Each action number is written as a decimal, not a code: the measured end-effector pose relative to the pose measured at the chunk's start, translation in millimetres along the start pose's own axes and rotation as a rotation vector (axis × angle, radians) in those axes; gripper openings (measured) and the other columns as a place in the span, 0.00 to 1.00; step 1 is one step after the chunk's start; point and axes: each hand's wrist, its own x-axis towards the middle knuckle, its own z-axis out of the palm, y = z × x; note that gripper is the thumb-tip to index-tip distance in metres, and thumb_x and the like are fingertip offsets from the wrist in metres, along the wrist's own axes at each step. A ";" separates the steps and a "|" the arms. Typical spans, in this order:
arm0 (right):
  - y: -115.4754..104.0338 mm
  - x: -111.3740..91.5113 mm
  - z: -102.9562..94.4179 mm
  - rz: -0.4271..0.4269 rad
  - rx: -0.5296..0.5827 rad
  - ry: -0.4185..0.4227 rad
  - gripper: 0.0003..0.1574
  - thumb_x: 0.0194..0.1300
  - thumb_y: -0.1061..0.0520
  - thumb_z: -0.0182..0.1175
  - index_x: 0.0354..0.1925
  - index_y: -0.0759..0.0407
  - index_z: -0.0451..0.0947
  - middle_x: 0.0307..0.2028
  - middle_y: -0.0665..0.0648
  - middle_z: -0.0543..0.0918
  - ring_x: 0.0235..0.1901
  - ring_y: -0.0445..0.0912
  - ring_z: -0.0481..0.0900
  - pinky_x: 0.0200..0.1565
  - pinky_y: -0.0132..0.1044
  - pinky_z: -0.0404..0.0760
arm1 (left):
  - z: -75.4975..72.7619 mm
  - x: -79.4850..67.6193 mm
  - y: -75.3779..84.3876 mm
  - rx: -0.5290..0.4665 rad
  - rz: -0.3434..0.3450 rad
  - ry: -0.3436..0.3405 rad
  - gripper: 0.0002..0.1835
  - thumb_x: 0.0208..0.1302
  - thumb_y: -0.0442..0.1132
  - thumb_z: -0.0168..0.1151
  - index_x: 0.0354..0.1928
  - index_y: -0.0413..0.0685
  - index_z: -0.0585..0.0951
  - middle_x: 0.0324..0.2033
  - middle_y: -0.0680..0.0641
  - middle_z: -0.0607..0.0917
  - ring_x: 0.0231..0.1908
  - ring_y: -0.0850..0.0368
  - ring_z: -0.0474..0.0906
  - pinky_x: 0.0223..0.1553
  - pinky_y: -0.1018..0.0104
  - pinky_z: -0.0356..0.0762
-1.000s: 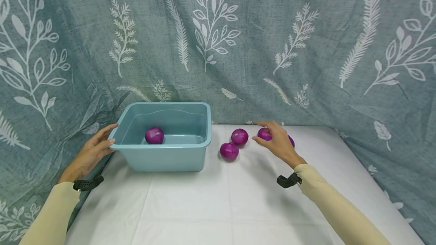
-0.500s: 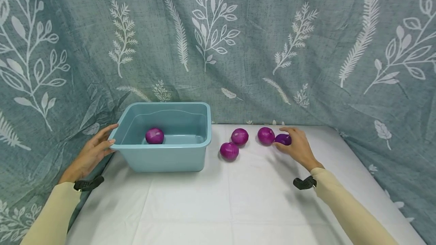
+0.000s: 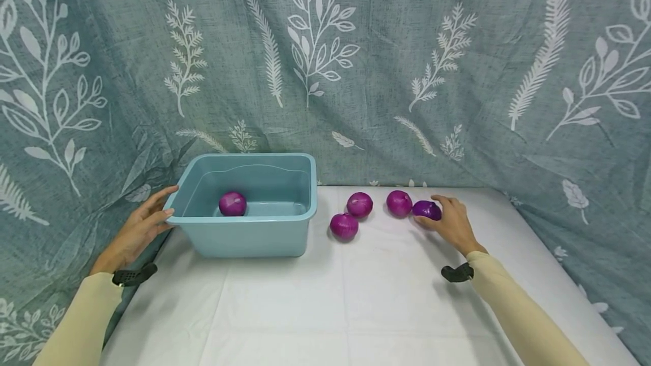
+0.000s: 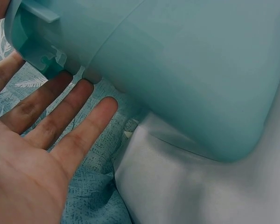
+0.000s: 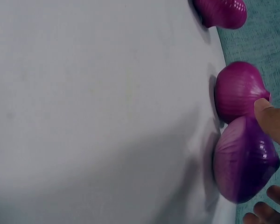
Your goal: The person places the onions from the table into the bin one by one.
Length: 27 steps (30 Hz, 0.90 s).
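Observation:
My right hand (image 3: 452,225) is at the rightmost red onion (image 3: 427,210), its thumb and fingers spread on either side of it. In the right wrist view, the thumb (image 5: 273,119) overlaps that two-toned onion (image 5: 245,161), while the fingertips (image 5: 266,212) sit apart below it. A second onion (image 3: 399,203) lies right beside it. My left hand (image 3: 133,236) touches the left rim of a blue plastic tub (image 3: 244,237), fingers extended; the left wrist view shows the fingertips against the tub wall (image 4: 177,70). Inside the tub rests one onion (image 3: 232,204).
Two more onions, one behind (image 3: 359,205) and one in front (image 3: 344,226), lie right of the tub on the white cloth-covered table (image 3: 285,309). A leaf-patterned grey-green curtain (image 3: 366,72) hangs at the table's back and sides.
My right hand has moved right, from over the second onion to the rightmost one, then slightly farther right, exposing more of it. The left hand stays at the tub rim.

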 end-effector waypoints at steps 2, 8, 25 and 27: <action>4.8 0.8 1.3 0.018 -0.010 -0.010 0.54 0.62 0.38 0.74 0.71 0.68 0.66 0.63 0.79 0.67 0.64 0.75 0.61 0.62 0.73 0.64 | -0.1 0.6 0.1 0.000 0.003 -0.003 0.33 0.83 0.39 0.49 0.83 0.60 0.53 0.82 0.42 0.43 0.76 0.51 0.50 0.55 0.74 0.77; 15.3 0.3 4.5 0.051 -0.011 -0.045 0.51 0.65 0.39 0.72 0.69 0.72 0.67 0.60 0.80 0.69 0.60 0.74 0.65 0.60 0.71 0.67 | 0.3 0.0 0.4 -0.001 -0.003 -0.002 0.33 0.83 0.39 0.49 0.83 0.59 0.53 0.81 0.40 0.43 0.73 0.57 0.54 0.55 0.73 0.77; 17.0 0.4 3.7 0.027 0.024 -0.013 0.51 0.63 0.45 0.75 0.67 0.78 0.67 0.57 0.79 0.76 0.53 0.69 0.77 0.55 0.64 0.78 | -0.1 -0.9 -0.4 -0.023 0.018 -0.010 0.33 0.83 0.38 0.48 0.83 0.57 0.52 0.81 0.39 0.45 0.69 0.64 0.59 0.56 0.72 0.78; 15.8 -0.4 2.2 0.019 0.028 -0.008 0.50 0.63 0.45 0.75 0.67 0.78 0.68 0.57 0.79 0.76 0.53 0.69 0.77 0.55 0.64 0.78 | -0.2 -1.0 -0.6 -0.023 0.017 -0.010 0.33 0.83 0.38 0.48 0.83 0.57 0.52 0.81 0.39 0.45 0.69 0.63 0.59 0.56 0.73 0.78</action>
